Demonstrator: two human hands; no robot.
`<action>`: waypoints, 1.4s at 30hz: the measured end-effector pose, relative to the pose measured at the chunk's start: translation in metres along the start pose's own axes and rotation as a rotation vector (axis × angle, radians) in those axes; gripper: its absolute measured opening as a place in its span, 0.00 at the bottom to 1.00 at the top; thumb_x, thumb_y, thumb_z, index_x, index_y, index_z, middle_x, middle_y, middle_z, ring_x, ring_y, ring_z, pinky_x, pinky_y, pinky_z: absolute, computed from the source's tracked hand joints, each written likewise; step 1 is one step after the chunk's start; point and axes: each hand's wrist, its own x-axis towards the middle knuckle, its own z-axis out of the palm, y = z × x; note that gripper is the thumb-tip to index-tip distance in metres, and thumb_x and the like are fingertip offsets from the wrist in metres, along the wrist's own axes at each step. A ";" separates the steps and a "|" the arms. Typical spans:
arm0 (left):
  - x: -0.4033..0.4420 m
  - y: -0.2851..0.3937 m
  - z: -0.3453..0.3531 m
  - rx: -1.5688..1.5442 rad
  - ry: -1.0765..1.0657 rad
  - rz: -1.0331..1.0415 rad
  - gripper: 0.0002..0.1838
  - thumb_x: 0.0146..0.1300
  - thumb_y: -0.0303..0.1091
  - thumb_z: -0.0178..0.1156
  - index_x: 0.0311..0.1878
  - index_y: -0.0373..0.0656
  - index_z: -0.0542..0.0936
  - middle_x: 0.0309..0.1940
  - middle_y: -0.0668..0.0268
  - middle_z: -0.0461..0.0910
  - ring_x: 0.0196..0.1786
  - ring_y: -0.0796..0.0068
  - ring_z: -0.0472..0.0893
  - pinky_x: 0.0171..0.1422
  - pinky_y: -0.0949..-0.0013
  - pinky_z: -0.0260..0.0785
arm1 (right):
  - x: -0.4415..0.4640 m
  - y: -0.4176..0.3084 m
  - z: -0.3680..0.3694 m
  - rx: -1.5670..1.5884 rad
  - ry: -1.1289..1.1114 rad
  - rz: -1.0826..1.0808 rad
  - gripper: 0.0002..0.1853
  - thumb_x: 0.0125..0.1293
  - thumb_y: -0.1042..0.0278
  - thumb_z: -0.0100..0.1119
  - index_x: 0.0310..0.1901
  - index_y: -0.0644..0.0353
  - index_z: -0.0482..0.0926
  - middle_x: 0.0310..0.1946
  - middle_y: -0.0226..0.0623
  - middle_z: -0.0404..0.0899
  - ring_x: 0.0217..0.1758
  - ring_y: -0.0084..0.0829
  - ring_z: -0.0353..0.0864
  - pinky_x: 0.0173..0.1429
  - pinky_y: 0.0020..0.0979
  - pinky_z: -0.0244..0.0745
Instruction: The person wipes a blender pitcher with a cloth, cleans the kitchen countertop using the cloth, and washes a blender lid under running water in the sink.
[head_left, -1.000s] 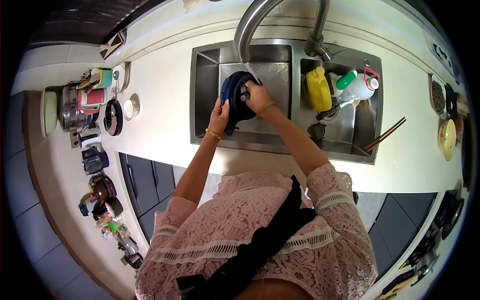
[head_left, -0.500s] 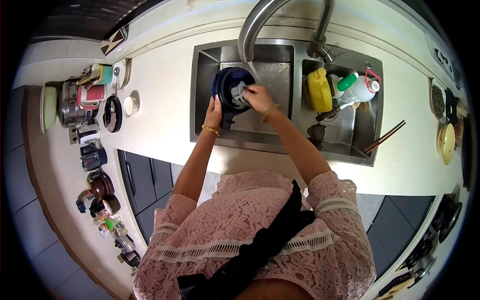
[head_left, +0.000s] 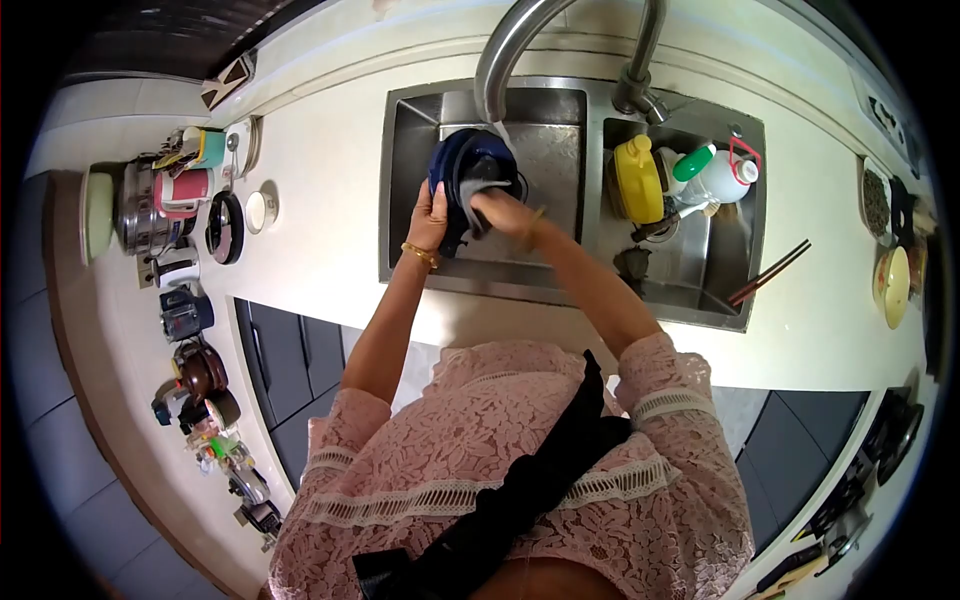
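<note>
Over the left basin of the sink (head_left: pixel 560 250), my left hand (head_left: pixel 430 220) grips the near left rim of a dark blue pot (head_left: pixel 450 160). The pot is tilted, and its dark inside faces right; a short black handle points toward me. My right hand (head_left: pixel 503 215) is closed on a grey cloth (head_left: pixel 483 188), which presses against the pot's inner edge. Water from the curved metal faucet (head_left: pixel 497 80) runs down at the pot's far side.
In the right basin stand a yellow bottle (head_left: pixel 637 180) and a clear jug with a red handle (head_left: pixel 725 180). Chopsticks (head_left: pixel 770 273) lean over its near right corner. A white cup (head_left: pixel 262 212) and a round black item (head_left: pixel 226 228) sit on the left counter.
The pot has turned and shifted slightly right. My right hand has moved down and left with the cloth, from the pot's inside to its near edge.
</note>
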 end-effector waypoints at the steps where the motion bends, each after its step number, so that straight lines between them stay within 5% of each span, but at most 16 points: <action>1: 0.000 0.002 -0.001 0.037 0.010 0.022 0.19 0.63 0.42 0.46 0.53 0.41 0.66 0.42 0.67 0.72 0.43 0.80 0.69 0.50 0.77 0.61 | 0.004 0.010 -0.005 -0.473 -0.115 -0.025 0.14 0.57 0.60 0.43 0.34 0.59 0.75 0.33 0.30 0.73 0.36 0.32 0.71 0.43 0.30 0.64; 2: 0.000 0.004 -0.001 0.039 0.011 0.022 0.19 0.63 0.42 0.46 0.53 0.41 0.66 0.42 0.67 0.72 0.43 0.80 0.69 0.50 0.77 0.61 | 0.005 0.021 -0.010 -0.945 -0.230 -0.045 0.12 0.55 0.62 0.45 0.33 0.60 0.76 0.36 0.33 0.74 0.39 0.36 0.71 0.47 0.33 0.64; 3: -0.002 0.003 -0.002 0.022 0.011 -0.025 0.19 0.63 0.41 0.47 0.53 0.41 0.66 0.42 0.67 0.72 0.43 0.80 0.69 0.50 0.77 0.62 | 0.000 0.019 -0.014 -0.942 -0.230 -0.043 0.12 0.55 0.62 0.45 0.33 0.60 0.76 0.36 0.33 0.74 0.39 0.36 0.71 0.47 0.33 0.64; 5: -0.001 0.003 -0.002 0.003 0.006 -0.073 0.19 0.62 0.41 0.48 0.53 0.41 0.66 0.42 0.66 0.72 0.43 0.80 0.69 0.50 0.77 0.62 | -0.009 0.013 -0.023 -1.293 0.029 -0.443 0.09 0.53 0.66 0.48 0.32 0.60 0.76 0.38 0.40 0.73 0.42 0.44 0.69 0.51 0.38 0.62; 9: 0.004 0.004 -0.014 0.162 0.054 -0.046 0.21 0.62 0.44 0.48 0.53 0.40 0.67 0.43 0.66 0.72 0.44 0.79 0.70 0.50 0.77 0.63 | 0.011 0.034 -0.033 -1.107 0.404 -0.429 0.06 0.50 0.73 0.52 0.30 0.63 0.76 0.31 0.44 0.74 0.38 0.46 0.70 0.49 0.42 0.62; 11: 0.003 0.004 -0.027 0.239 0.110 -0.068 0.22 0.62 0.46 0.47 0.54 0.41 0.66 0.45 0.63 0.71 0.44 0.76 0.71 0.50 0.76 0.63 | 0.011 0.034 -0.035 -0.995 0.448 -0.293 0.07 0.52 0.71 0.53 0.30 0.66 0.75 0.30 0.44 0.74 0.38 0.41 0.71 0.44 0.37 0.66; 14: 0.002 -0.017 -0.046 0.082 0.102 -0.122 0.25 0.62 0.50 0.44 0.56 0.43 0.63 0.47 0.60 0.70 0.46 0.71 0.72 0.50 0.72 0.66 | 0.032 0.081 -0.055 -0.327 0.390 0.101 0.12 0.54 0.65 0.54 0.34 0.66 0.74 0.31 0.38 0.74 0.29 0.29 0.70 0.32 0.30 0.67; 17: -0.004 -0.014 -0.046 -0.069 0.076 -0.223 0.27 0.63 0.51 0.40 0.59 0.44 0.58 0.48 0.61 0.69 0.47 0.69 0.72 0.49 0.69 0.69 | 0.009 0.060 -0.039 0.096 0.413 0.372 0.13 0.54 0.67 0.55 0.39 0.64 0.73 0.35 0.35 0.73 0.32 0.29 0.72 0.34 0.31 0.69; 21: -0.016 -0.005 -0.020 -0.391 0.118 -0.252 0.25 0.64 0.48 0.40 0.58 0.43 0.60 0.50 0.64 0.68 0.49 0.75 0.69 0.53 0.75 0.62 | 0.010 0.101 -0.026 0.456 0.292 0.245 0.17 0.52 0.66 0.58 0.43 0.64 0.69 0.37 0.37 0.73 0.38 0.30 0.73 0.38 0.30 0.70; 23: -0.017 -0.007 -0.011 -0.429 0.117 -0.211 0.23 0.65 0.46 0.40 0.59 0.44 0.60 0.50 0.65 0.68 0.49 0.75 0.69 0.53 0.75 0.61 | -0.001 0.086 -0.007 0.356 0.341 -0.014 0.20 0.50 0.66 0.60 0.42 0.66 0.68 0.37 0.39 0.72 0.40 0.29 0.72 0.41 0.28 0.71; 29: -0.025 -0.004 -0.009 0.140 -0.015 0.056 0.22 0.63 0.41 0.47 0.56 0.42 0.62 0.44 0.68 0.70 0.45 0.80 0.68 0.51 0.78 0.60 | 0.013 0.080 -0.003 -0.407 0.537 0.135 0.21 0.44 0.63 0.64 0.35 0.66 0.68 0.34 0.49 0.73 0.37 0.40 0.74 0.37 0.33 0.70; 34: -0.009 0.037 -0.029 0.384 -0.266 -0.120 0.25 0.59 0.48 0.50 0.54 0.40 0.66 0.44 0.65 0.71 0.45 0.79 0.69 0.51 0.78 0.60 | 0.013 0.063 -0.020 -0.790 0.503 -0.153 0.18 0.44 0.62 0.62 0.31 0.66 0.69 0.30 0.53 0.75 0.34 0.50 0.74 0.37 0.40 0.70; 37: 0.002 0.052 -0.035 0.621 -0.148 -0.276 0.30 0.59 0.54 0.46 0.55 0.39 0.65 0.47 0.62 0.71 0.45 0.75 0.72 0.52 0.79 0.61 | 0.013 0.050 -0.024 -0.808 0.398 -0.164 0.18 0.48 0.60 0.59 0.33 0.67 0.70 0.30 0.54 0.75 0.34 0.49 0.75 0.38 0.40 0.71; 38: 0.001 0.058 -0.037 0.529 -0.229 -0.215 0.38 0.56 0.63 0.41 0.59 0.39 0.61 0.47 0.59 0.71 0.49 0.73 0.71 0.53 0.74 0.61 | 0.013 0.048 -0.025 -0.812 0.397 -0.170 0.18 0.48 0.60 0.59 0.33 0.67 0.70 0.30 0.54 0.75 0.34 0.49 0.75 0.38 0.40 0.71; 39: 0.000 0.087 -0.033 0.029 -0.390 -0.531 0.44 0.51 0.69 0.37 0.62 0.43 0.53 0.50 0.58 0.68 0.54 0.71 0.68 0.57 0.68 0.61 | 0.012 0.052 -0.025 -0.738 0.395 -0.074 0.18 0.50 0.59 0.56 0.36 0.67 0.70 0.32 0.54 0.75 0.35 0.49 0.75 0.39 0.39 0.70; 42: -0.005 0.034 -0.059 -0.357 -0.281 -0.353 0.47 0.48 0.71 0.34 0.65 0.51 0.41 0.53 0.60 0.65 0.49 0.73 0.69 0.49 0.66 0.66 | 0.019 0.096 -0.022 -0.482 0.487 0.085 0.17 0.53 0.59 0.54 0.37 0.65 0.71 0.30 0.47 0.75 0.32 0.43 0.75 0.35 0.36 0.69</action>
